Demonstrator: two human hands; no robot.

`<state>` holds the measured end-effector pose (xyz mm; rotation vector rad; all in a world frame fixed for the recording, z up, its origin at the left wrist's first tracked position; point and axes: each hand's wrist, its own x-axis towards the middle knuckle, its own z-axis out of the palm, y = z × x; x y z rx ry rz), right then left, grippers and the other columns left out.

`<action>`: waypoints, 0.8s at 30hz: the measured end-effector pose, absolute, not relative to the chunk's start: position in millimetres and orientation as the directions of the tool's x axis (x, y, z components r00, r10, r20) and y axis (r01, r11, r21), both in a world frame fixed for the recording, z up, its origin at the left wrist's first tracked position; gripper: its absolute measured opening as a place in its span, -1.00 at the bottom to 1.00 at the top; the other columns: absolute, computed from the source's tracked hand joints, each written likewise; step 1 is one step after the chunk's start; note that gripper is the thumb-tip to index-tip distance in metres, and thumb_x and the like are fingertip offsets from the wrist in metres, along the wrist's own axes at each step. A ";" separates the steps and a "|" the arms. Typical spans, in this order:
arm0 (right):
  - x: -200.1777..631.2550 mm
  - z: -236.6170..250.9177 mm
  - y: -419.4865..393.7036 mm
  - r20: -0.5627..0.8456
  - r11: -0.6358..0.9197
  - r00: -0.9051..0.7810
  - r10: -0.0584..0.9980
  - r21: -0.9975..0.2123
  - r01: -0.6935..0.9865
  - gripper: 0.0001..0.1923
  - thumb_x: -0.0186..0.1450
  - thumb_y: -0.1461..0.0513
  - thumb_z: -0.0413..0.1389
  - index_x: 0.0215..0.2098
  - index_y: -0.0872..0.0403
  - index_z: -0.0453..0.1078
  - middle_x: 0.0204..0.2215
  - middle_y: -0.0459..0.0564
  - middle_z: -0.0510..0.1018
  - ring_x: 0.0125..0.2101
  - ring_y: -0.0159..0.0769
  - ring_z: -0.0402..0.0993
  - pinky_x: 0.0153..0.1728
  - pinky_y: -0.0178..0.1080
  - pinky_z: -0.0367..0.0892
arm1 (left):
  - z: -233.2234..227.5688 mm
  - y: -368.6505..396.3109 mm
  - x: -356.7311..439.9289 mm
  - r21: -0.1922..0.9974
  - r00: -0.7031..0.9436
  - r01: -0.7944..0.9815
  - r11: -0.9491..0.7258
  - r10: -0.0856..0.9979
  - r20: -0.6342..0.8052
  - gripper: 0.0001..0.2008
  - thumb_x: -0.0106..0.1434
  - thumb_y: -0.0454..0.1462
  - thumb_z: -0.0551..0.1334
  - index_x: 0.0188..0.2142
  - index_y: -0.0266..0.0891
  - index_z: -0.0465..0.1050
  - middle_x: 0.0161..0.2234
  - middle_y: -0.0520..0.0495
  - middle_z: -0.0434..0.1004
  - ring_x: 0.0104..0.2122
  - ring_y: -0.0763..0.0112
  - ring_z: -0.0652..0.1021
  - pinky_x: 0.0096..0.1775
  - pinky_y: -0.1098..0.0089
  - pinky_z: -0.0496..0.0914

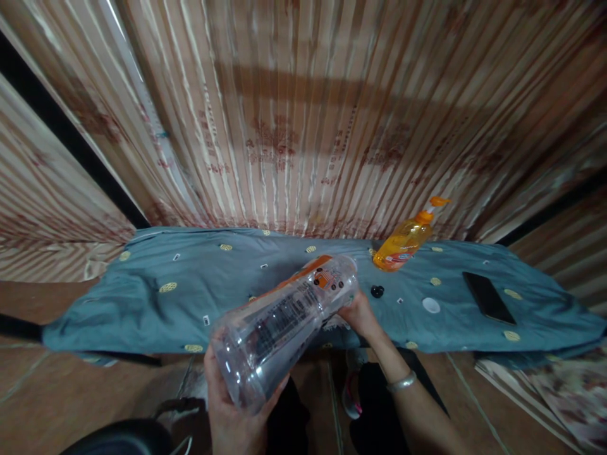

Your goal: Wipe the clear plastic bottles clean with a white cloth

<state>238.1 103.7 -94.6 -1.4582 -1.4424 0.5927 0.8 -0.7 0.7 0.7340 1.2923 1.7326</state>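
A large clear plastic bottle (pixel 284 319) with dark print and an orange patch on its side lies tilted across the middle, held in both hands. My left hand (pixel 237 404) wraps round its wide near end, with fingers on the left side and thumb underneath. At the other end, my right hand (pixel 356 314) grips the bottle from below and the right; most of its fingers are hidden behind the plastic. Close to the right hand, a small black object (pixel 377 291) and a round white disc (pixel 431 305) lie on the cloth.
A teal patterned cloth (pixel 156 316) covers the narrow table. An orange pump bottle (pixel 403 245) stands towards the back right, and a black phone (pixel 488 297) lies at the right. Pleated curtains (pixel 303 126) hang behind. A dark rounded object (pixel 123 439) is at the lower left.
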 end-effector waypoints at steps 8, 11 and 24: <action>241.2 -105.9 105.1 0.245 0.136 0.213 0.946 -0.895 0.425 -0.45 0.11 0.12 0.35 0.07 -0.01 0.53 -0.08 0.09 0.75 -0.08 0.14 0.69 0.01 0.18 0.62 | -10.3 1.7 -4.2 0.974 -0.468 -0.198 -0.111 0.884 0.006 0.01 -0.15 -0.11 0.66 0.30 0.16 0.35 0.21 -0.04 0.54 0.02 0.09 0.66 -0.06 0.24 0.62; 241.6 -106.3 105.2 0.248 0.134 0.222 0.943 -0.894 0.428 -0.50 0.07 0.10 0.34 -0.03 0.04 0.54 -0.10 0.14 0.75 -0.10 0.13 0.70 0.03 0.22 0.60 | -5.2 2.6 -4.4 0.969 -0.470 -0.198 -0.150 0.882 0.040 0.08 -0.15 -0.11 0.66 0.35 0.10 0.29 0.25 -0.10 0.50 -0.01 0.18 0.66 -0.10 0.35 0.61; 241.5 -105.9 104.1 0.262 0.154 0.191 0.946 -0.881 0.448 -0.39 0.13 0.14 0.34 0.15 0.02 0.49 -0.06 0.11 0.74 -0.08 0.12 0.70 0.01 0.16 0.63 | -42.8 -2.9 -13.6 0.981 -0.449 -0.185 -0.057 0.893 -0.032 -0.07 -0.03 -0.24 0.59 0.32 0.15 0.34 0.22 -0.10 0.54 0.04 -0.05 0.67 -0.12 0.09 0.69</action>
